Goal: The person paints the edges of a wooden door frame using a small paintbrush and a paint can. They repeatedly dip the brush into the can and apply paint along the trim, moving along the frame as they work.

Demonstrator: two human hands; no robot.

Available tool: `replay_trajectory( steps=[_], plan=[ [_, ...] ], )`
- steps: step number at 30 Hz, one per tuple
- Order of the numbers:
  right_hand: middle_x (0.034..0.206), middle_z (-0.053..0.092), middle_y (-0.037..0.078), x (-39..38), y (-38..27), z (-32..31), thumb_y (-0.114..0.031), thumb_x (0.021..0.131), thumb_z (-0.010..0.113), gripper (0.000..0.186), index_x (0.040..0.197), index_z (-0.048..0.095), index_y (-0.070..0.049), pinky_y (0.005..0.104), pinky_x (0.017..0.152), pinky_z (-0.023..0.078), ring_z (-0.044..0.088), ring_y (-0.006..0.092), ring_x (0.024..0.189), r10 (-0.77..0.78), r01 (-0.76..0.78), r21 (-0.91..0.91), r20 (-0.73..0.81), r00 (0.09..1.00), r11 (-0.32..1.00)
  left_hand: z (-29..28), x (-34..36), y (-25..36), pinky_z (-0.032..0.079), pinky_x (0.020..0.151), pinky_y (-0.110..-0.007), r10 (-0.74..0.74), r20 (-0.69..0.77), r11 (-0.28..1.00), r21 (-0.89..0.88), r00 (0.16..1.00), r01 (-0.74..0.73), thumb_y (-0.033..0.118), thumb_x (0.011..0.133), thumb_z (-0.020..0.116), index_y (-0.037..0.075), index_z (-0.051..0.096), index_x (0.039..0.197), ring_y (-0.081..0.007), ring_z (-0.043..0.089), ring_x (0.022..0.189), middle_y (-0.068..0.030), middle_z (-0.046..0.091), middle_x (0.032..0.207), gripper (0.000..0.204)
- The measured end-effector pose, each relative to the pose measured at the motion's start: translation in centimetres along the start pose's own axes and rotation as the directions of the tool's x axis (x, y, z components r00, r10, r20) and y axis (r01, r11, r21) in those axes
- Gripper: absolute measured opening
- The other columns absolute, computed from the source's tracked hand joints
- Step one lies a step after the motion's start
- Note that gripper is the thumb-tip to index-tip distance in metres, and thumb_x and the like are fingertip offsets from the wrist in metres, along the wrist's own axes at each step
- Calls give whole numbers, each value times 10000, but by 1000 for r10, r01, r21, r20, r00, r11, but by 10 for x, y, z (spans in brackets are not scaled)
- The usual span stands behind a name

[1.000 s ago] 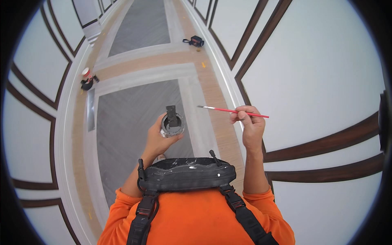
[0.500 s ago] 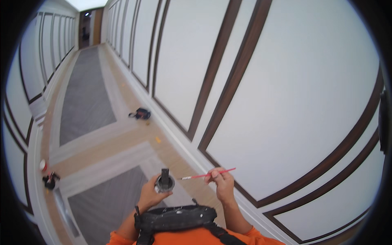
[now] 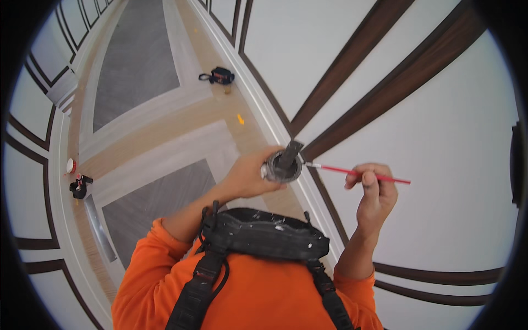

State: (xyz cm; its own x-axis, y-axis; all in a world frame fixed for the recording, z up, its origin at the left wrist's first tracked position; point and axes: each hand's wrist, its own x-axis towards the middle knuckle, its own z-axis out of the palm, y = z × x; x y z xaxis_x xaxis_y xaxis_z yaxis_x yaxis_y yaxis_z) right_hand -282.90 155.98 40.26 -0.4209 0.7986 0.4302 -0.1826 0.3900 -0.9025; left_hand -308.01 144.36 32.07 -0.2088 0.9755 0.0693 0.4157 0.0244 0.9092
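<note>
My left hand (image 3: 247,173) is closed round a small round can (image 3: 282,178) with dark grey insides. A flat dark stick (image 3: 292,151) stands tilted in the can, its upper end above the rim. In my right hand (image 3: 377,195) a thin red paintbrush (image 3: 334,169) is pinched between thumb and fingers. The brush lies almost level, with its bristle tip close to the can's right rim; whether it touches I cannot tell. Both hands are in front of my chest, beside the white wall panel (image 3: 440,137) with dark brown wood trim (image 3: 379,96).
A dark pouch (image 3: 221,76) lies on the floor by the right baseboard, with a yellow arrow mark (image 3: 240,119) nearer me. Along the left wall are a red-and-white tub (image 3: 71,166), a black object (image 3: 80,187) and a long metal strip (image 3: 100,230). Grey carpet (image 3: 137,66) runs down the corridor.
The view has tipped down, showing more of my orange top and less of the corridor. Both hands now appear higher and farther right, still holding the can and the paintbrush.
</note>
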Motion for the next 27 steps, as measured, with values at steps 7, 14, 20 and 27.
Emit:
replay_trajectory(
  steps=[7, 14, 20, 27],
  plan=[
    [868, 721, 73, 50, 26, 20, -95, 1029, 674, 112, 1003, 719, 4, 260, 686, 497, 650, 126, 769, 34, -16, -205, 86, 996, 979, -8, 66, -33, 542, 1022, -399, 5, 61, 1000, -25, 998, -4, 241, 738, 908, 74, 594, 1428, -316, 710, 1162, -157, 725, 1265, 776],
    [840, 713, 34, 55, 20, 39, -99, 988, 720, 86, 966, 742, -19, 232, 582, 434, 569, 75, 656, 126, -111, -374, 16, 992, 921, -19, 109, -33, 547, 1018, -411, 83, 261, 995, -81, 962, -64, 245, 753, 899, 96, 603, 1415, -320, 706, 1170, -143, 720, 1288, 740],
    [829, 716, 40, 8, -16, 42, -79, 945, 736, 41, 953, 753, -43, 247, 523, 400, 534, 96, 575, 163, -176, -589, -75, 984, 789, -1, 83, -8, 552, 1003, -421, 147, 403, 989, -81, 903, -125, 265, 764, 889, 123, 599, 1406, -338, 698, 1176, -130, 715, 1299, 718],
    [831, 715, 51, -17, -3, 54, -79, 924, 759, 58, 978, 750, -60, 263, 523, 419, 555, 126, 570, 191, -323, -589, -276, 942, 741, 6, 99, -27, 551, 1014, -430, 190, 533, 982, -114, 824, -153, 282, 782, 888, 110, 591, 1408, -338, 697, 1184, -147, 700, 1319, 714]
  ],
)
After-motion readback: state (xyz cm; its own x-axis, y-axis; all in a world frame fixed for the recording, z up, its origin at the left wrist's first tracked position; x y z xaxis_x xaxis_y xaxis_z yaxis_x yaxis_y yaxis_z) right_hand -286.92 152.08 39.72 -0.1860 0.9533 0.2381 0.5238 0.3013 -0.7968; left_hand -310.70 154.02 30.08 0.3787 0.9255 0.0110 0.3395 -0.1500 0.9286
